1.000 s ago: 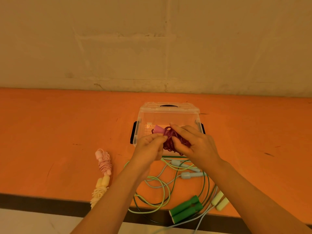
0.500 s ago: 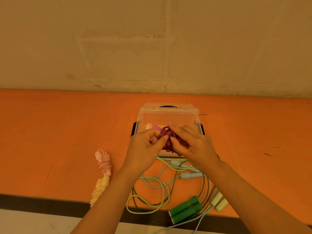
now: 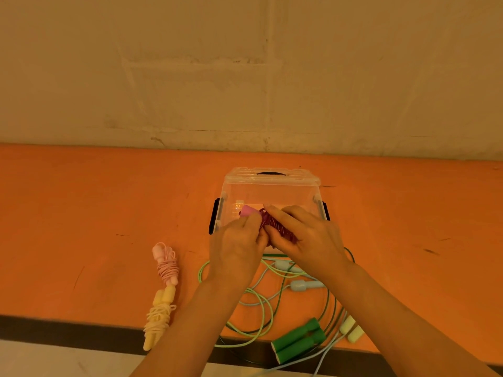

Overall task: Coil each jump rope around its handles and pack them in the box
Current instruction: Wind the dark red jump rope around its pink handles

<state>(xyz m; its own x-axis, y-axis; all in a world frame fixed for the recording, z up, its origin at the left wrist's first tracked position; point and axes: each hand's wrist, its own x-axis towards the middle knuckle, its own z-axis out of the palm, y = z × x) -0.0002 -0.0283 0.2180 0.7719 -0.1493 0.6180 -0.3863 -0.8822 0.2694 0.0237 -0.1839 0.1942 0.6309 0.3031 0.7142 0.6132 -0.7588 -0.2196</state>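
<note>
Since a second ago both hands have been shifting slightly up the frame with the magenta rope (image 3: 275, 227), carrying it closer over the clear box (image 3: 269, 193) at the centre. The left hand (image 3: 236, 246) is gripping the bundle from the left, fingers curled around it; the right hand (image 3: 304, 238) is clasping it from the right, fingers wrapping over the dark coils. A pink handle end is sticking out toward the upper left, just above the box's near rim — whether the bundle is touching the box cannot be told. In the lower left, a coiled pink rope (image 3: 166, 265) and a coiled yellow rope (image 3: 158, 317) are lying end to end on the orange table (image 3: 81, 213). In the lower centre, loose cords are tangling around blue handles (image 3: 300, 284), green handles (image 3: 298, 340) and pale yellow handles (image 3: 352, 329).
</note>
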